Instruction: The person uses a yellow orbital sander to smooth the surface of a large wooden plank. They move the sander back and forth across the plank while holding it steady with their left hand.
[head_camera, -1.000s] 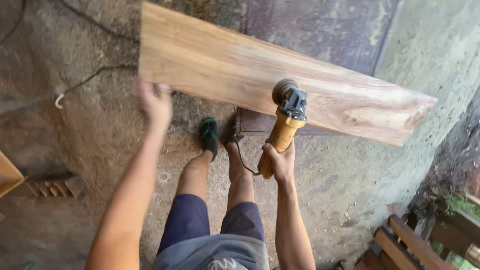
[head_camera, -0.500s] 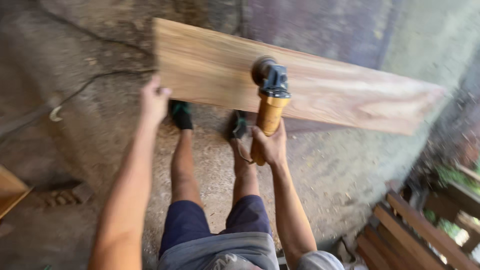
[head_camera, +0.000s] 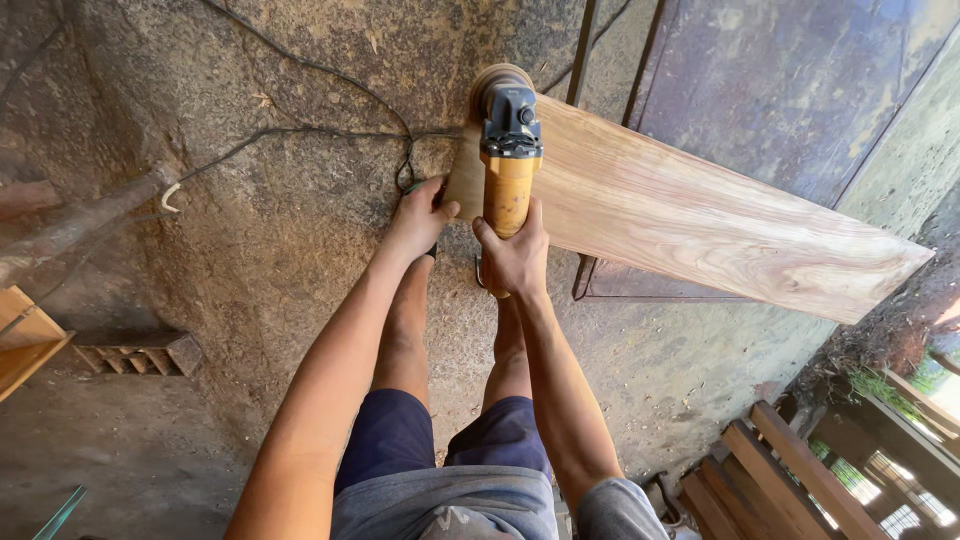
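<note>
The yellow sander (head_camera: 507, 150) was gripped shut in the right hand (head_camera: 515, 255); the plank (head_camera: 700, 215) end was clasped by the left hand (head_camera: 420, 218). Flat, even pressure was judged best.

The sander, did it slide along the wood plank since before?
Yes. The sander in the right hand has slid left along the plank, from near its middle to its left end, by the left hand.

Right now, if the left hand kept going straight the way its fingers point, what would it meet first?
The left hand already touches the near end of the wooden plank. Going on, it would probably slide along that end, with the black cable just beyond; depth is unclear.
</note>
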